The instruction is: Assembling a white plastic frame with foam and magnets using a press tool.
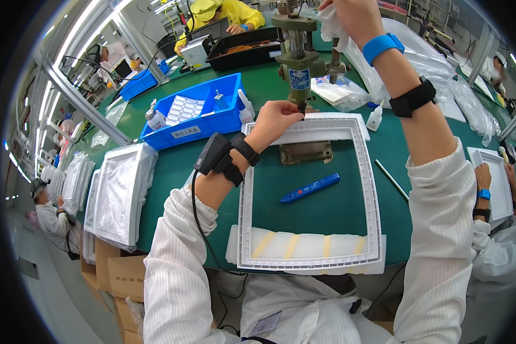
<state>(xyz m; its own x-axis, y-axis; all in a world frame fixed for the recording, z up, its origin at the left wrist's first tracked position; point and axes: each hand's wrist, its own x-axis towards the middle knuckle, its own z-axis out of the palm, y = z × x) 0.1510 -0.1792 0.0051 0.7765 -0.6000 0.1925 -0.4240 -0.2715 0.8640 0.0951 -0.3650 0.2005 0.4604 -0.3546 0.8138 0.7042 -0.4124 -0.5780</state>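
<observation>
A large white rectangular plastic frame (374, 200) lies flat on the green table (178, 172), its far edge under a green hand press (297, 46). My left hand (276, 119) pinches the frame's far edge right below the press head, fingers closed on it. My right hand (352, 17) is raised high and grips the press lever, wrapped in a white cloth. A blue pen-like tool (310, 188) lies on the table inside the frame.
A blue bin (195, 123) with small white parts and bottles stands at the left. Bagged white frames (120, 192) are stacked at the table's left edge. A white bottle (375, 118) and a thin rod (391, 179) lie to the right. Other people work around.
</observation>
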